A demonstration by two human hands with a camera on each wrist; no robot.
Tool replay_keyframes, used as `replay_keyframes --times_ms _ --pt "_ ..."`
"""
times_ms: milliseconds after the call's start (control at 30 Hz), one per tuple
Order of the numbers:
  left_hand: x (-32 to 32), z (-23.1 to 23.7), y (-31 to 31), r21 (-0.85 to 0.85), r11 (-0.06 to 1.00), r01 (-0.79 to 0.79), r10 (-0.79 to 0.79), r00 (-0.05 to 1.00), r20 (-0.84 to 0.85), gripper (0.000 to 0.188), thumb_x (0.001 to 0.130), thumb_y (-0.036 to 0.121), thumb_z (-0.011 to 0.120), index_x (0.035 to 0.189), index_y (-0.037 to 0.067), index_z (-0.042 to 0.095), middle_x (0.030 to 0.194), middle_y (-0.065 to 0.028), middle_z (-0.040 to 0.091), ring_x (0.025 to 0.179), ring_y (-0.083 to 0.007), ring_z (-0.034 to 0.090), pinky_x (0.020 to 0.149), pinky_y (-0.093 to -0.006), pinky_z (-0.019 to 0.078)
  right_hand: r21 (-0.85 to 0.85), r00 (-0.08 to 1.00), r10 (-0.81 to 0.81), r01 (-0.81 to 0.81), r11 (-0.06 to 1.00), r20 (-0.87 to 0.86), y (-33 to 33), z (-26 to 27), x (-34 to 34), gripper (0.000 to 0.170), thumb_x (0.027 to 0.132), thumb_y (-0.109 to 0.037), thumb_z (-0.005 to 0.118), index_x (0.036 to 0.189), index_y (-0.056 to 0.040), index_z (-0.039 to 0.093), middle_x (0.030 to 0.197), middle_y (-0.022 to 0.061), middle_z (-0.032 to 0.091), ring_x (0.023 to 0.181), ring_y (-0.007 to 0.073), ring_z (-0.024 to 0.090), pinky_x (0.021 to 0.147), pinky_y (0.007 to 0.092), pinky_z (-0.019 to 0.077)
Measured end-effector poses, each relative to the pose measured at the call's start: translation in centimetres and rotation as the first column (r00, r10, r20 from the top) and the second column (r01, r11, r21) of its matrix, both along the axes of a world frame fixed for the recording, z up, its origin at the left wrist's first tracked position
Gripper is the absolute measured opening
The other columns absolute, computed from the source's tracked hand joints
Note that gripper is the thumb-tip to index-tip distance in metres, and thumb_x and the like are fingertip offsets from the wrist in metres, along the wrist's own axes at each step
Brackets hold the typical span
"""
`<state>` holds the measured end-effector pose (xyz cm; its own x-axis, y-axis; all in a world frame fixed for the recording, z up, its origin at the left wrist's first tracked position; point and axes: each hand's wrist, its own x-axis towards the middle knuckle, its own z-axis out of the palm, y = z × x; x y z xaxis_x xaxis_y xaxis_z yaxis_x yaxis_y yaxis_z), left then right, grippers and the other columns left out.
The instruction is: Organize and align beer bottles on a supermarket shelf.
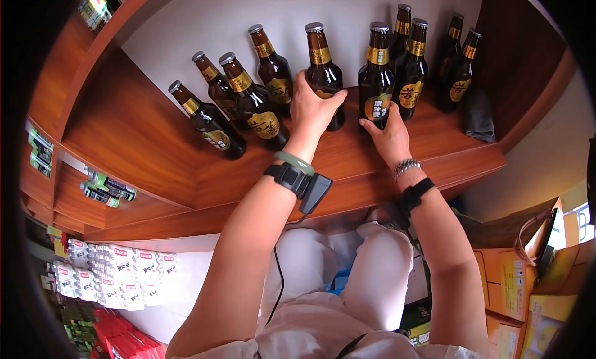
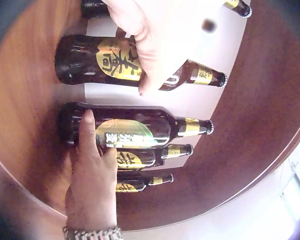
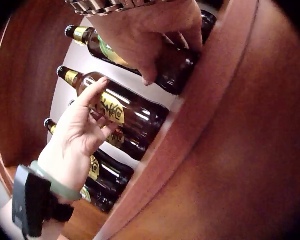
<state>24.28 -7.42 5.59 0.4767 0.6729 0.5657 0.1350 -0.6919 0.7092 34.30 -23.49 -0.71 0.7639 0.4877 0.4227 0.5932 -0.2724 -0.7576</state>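
Brown glass beer bottles with gold labels stand upright in the shelf compartment. My left hand holds a beer bottle near the middle, its thumb across the front and the fingers round the far left side. In the left wrist view part of this bottle's gold label shows beside the hand. My right hand grips the lower part of another beer bottle just to the right, with the thumb on its left side. In the right wrist view its fingers curl round the base. A gap separates these two bottles.
Several more beer bottles stand left of my hands, others to the right. A dark cloth-like item lies by the right shelf wall. Cartons stand at lower right, white packs at lower left. The shelf's front edge runs below my hands.
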Motion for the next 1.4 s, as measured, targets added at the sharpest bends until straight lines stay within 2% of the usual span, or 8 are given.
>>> replay_keyframes --times_ms 167,300,567,667,900,1200,1333,1400 --pt "-1.5 -0.4 -0.6 -0.132 0.988 0.082 -0.096 0.990 -0.101 0.081 0.075 0.034 0.086 0.133 0.001 0.041 0.116 -0.0260 0.067 0.109 -0.0447 0.066 0.093 -0.0499 0.0525 -0.352 0.996 -0.090 0.081 0.932 -0.008 2.0 3.3 0.7 0.072 0.080 -0.047 0.082 0.124 0.0002 0.050 0.110 0.0262 0.069 0.109 0.0412 0.065 0.092 0.0465 0.0540" --pt "-1.5 -0.4 -1.0 -0.141 0.988 0.059 -0.076 0.990 -0.115 0.081 0.075 0.035 0.086 0.133 0.000 0.041 0.114 -0.0265 0.067 0.108 -0.0450 0.066 0.093 -0.0495 0.0529 -0.387 0.990 -0.115 0.139 0.912 0.083 4.5 3.3 1.5 0.071 0.081 -0.048 0.081 0.123 0.0008 0.050 0.112 0.0259 0.070 0.108 0.0394 0.067 0.091 0.0451 0.0553" --pt "-1.7 -0.6 -0.6 -0.100 0.992 0.082 -0.094 0.989 -0.117 0.078 0.075 0.036 0.085 0.130 0.000 0.042 0.111 -0.0260 0.068 0.105 -0.0455 0.066 0.090 -0.0501 0.0536 -0.464 0.999 -0.048 0.055 0.884 0.026 9.2 2.2 4.3 0.068 0.086 -0.046 0.076 0.125 -0.0002 0.046 0.110 0.0226 0.073 0.104 0.0371 0.071 0.085 0.0457 0.0566" --pt "-1.6 -0.6 -0.7 -0.168 0.983 0.079 -0.095 0.992 -0.088 0.074 0.073 0.032 0.088 0.128 0.003 0.049 0.113 -0.0188 0.070 0.107 -0.0351 0.069 0.094 -0.0432 0.0523 -0.461 0.998 -0.057 0.054 0.886 0.007 10.0 2.7 4.3 0.066 0.085 -0.044 0.077 0.126 -0.0019 0.046 0.110 0.0223 0.072 0.105 0.0376 0.070 0.088 0.0465 0.0558" --pt "-1.8 -0.7 -0.9 -0.169 0.982 0.085 -0.096 0.994 -0.056 0.073 0.073 0.031 0.089 0.128 0.003 0.050 0.113 -0.0181 0.070 0.106 -0.0335 0.069 0.093 -0.0420 0.0525 -0.468 0.997 -0.052 0.020 0.884 -0.055 11.2 3.0 4.8 0.071 0.086 -0.054 0.070 0.128 -0.0016 0.047 0.112 0.0242 0.071 0.106 0.0400 0.070 0.092 0.0472 0.0547" --pt "-1.7 -0.7 -1.0 -0.163 0.983 0.088 -0.096 0.995 -0.039 0.074 0.073 0.031 0.089 0.129 0.003 0.049 0.113 -0.0179 0.071 0.106 -0.0330 0.069 0.094 -0.0420 0.0524 -0.364 0.993 0.023 -0.063 0.929 -0.113 9.8 1.5 4.9 0.067 0.084 -0.028 0.077 0.135 0.0028 0.046 0.123 0.0286 0.066 0.118 0.0414 0.063 0.100 0.0467 0.0515" --pt "-1.5 -0.9 -1.2 -0.170 0.983 0.075 -0.085 0.995 -0.055 0.078 0.074 0.031 0.089 0.133 0.003 0.047 0.116 -0.0185 0.070 0.108 -0.0335 0.068 0.095 -0.0423 0.0517 -0.205 0.986 0.108 -0.132 0.970 -0.125 7.5 0.7 3.2 0.065 0.083 -0.019 0.073 0.138 0.0036 0.045 0.121 0.0299 0.065 0.117 0.0428 0.063 0.102 0.0467 0.0500" --pt "-1.6 -1.2 -1.1 -0.169 0.983 0.068 -0.082 0.994 -0.074 0.082 0.074 0.031 0.089 0.136 0.003 0.045 0.118 -0.0190 0.069 0.110 -0.0340 0.067 0.096 -0.0425 0.0513 -0.226 0.973 0.194 -0.218 0.949 -0.122 6.4 0.3 2.3 0.072 0.083 -0.012 0.070 0.146 0.0030 0.038 0.132 0.0297 0.059 0.123 0.0416 0.059 0.106 0.0443 0.0481"
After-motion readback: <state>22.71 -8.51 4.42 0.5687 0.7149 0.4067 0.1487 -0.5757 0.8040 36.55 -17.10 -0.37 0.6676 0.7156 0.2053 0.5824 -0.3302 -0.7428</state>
